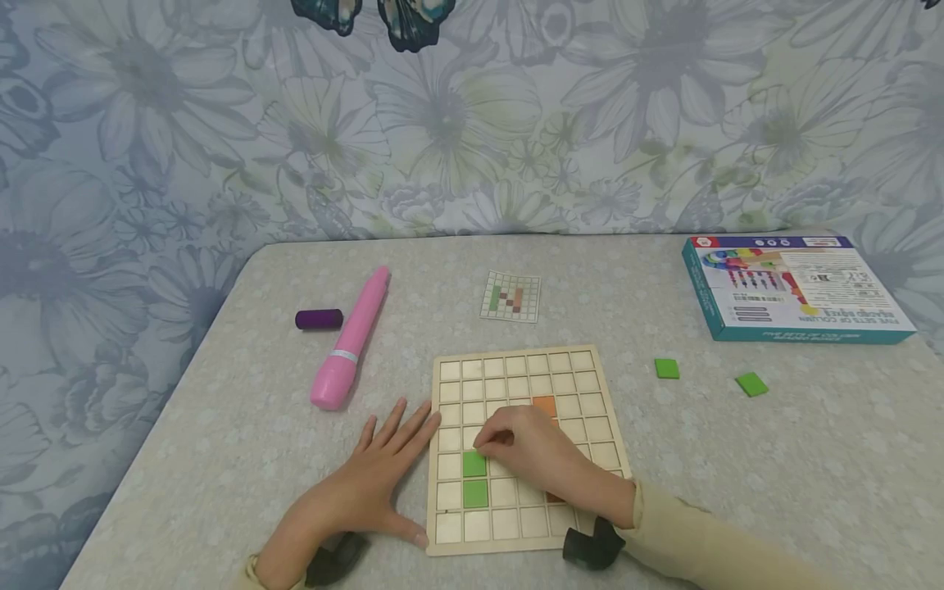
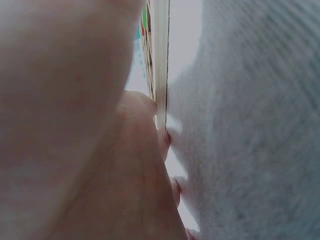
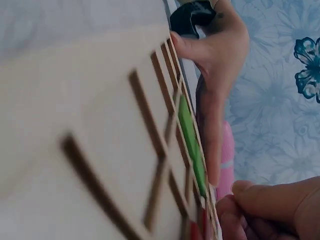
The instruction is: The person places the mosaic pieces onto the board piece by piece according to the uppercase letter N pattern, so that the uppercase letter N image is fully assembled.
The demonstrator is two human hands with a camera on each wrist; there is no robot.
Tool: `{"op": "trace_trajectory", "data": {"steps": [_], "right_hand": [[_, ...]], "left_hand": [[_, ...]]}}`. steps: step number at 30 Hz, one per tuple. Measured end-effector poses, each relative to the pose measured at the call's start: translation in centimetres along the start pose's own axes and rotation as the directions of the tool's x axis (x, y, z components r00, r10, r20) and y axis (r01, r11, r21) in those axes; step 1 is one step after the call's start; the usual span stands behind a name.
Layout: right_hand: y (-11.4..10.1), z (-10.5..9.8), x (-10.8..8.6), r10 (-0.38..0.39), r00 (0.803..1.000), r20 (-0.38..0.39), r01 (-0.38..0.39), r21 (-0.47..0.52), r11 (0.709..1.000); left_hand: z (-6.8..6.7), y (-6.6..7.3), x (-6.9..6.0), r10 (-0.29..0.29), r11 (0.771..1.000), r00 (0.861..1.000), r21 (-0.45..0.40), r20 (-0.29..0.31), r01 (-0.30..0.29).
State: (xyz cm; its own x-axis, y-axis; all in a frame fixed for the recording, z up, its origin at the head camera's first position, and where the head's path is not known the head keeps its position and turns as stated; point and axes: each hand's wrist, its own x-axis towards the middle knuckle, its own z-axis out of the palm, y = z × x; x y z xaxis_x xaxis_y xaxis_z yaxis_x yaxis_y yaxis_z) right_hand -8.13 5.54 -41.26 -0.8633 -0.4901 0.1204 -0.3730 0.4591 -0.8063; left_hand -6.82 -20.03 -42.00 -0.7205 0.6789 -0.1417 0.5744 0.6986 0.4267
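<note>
A wooden grid board [image 1: 514,545] lies on the table, with two green tiles [image 1: 475,493] one above the other in its left part. My right hand [image 1: 534,451] is over the board, thumb and fingers curled and close together at the upper green tile; whether a tile is between them cannot be seen. In the right wrist view its fingertips [image 3: 241,187] show beside the board. My left hand [image 1: 369,483] lies spread along the board's left side, fingers and thumb against the edge. An orange tile [image 1: 544,406] and a partly hidden brown tile [image 1: 555,496] sit in other cells.
Two loose green tiles [image 1: 667,369] lie right of the board. Behind it is a small pattern card [image 1: 511,297]. A pink wand-shaped object [image 1: 350,344] and a dark purple cylinder [image 1: 319,319] lie at left, a flat box [image 1: 796,291] at back right.
</note>
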Motion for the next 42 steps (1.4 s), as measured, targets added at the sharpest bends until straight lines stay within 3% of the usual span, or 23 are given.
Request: {"op": "trace_trajectory", "data": {"steps": [4, 8, 11, 14, 18, 20, 23, 27, 30, 34, 42], "right_hand": [[0.2, -2.1, -0.2, 0.009, 0.998, -0.056, -0.008, 0.019, 1.0], [1.4, -5.9, -1.0, 0.042, 0.986, -0.159, -0.042, 0.006, 0.999], [3.3, -9.2, -1.9, 0.092, 0.962, -0.257, -0.104, -0.034, 0.994], [5.6, -12.1, -3.1, 0.146, 0.925, -0.35, -0.186, -0.084, 0.979], [8.3, -14.9, -4.7, 0.19, 0.893, -0.408, -0.265, -0.134, 0.955], [9.2, -15.8, -5.3, 0.208, 0.896, -0.392, -0.288, -0.158, 0.944], [10.3, -16.8, -5.8, 0.231, 0.917, -0.326, -0.306, -0.202, 0.931], [11.2, -17.3, -6.3, 0.207, 0.951, -0.23, -0.264, -0.257, 0.93], [11.6, -17.1, -6.4, 0.158, 0.963, -0.218, -0.218, -0.287, 0.933], [11.8, -16.6, -6.3, 0.133, 0.961, -0.242, -0.206, -0.305, 0.93], [11.0, -16.0, -5.8, 0.173, 0.942, -0.289, -0.253, -0.268, 0.93]], "left_hand": [[0.1, 0.0, 0.1, 0.0, 1.0, 1.0, 0.002, -0.002, 0.001], [0.1, -0.1, 0.1, 0.002, 1.0, 1.0, -0.005, -0.004, -0.002], [0.1, -0.1, 0.1, 0.001, 1.0, 1.0, -0.009, -0.006, -0.001], [0.2, -0.2, 0.0, -0.002, 1.0, 1.0, -0.005, -0.009, 0.002], [0.2, -0.2, -0.1, 0.001, 1.0, 1.0, -0.002, -0.017, -0.001], [0.2, -0.2, 0.0, 0.002, 1.0, 1.0, 0.0, -0.022, -0.002], [0.2, -0.2, 0.0, 0.002, 1.0, 1.0, -0.001, -0.024, -0.002], [0.1, -0.1, 0.0, 0.005, 1.0, 1.0, -0.007, -0.023, -0.005], [0.1, -0.1, 0.0, 0.004, 1.0, 1.0, -0.01, -0.02, -0.004], [0.2, -0.1, -0.1, -0.001, 1.0, 1.0, -0.003, -0.017, 0.001], [0.2, -0.2, 0.0, 0.004, 1.0, 1.0, -0.001, -0.014, -0.004]]}}
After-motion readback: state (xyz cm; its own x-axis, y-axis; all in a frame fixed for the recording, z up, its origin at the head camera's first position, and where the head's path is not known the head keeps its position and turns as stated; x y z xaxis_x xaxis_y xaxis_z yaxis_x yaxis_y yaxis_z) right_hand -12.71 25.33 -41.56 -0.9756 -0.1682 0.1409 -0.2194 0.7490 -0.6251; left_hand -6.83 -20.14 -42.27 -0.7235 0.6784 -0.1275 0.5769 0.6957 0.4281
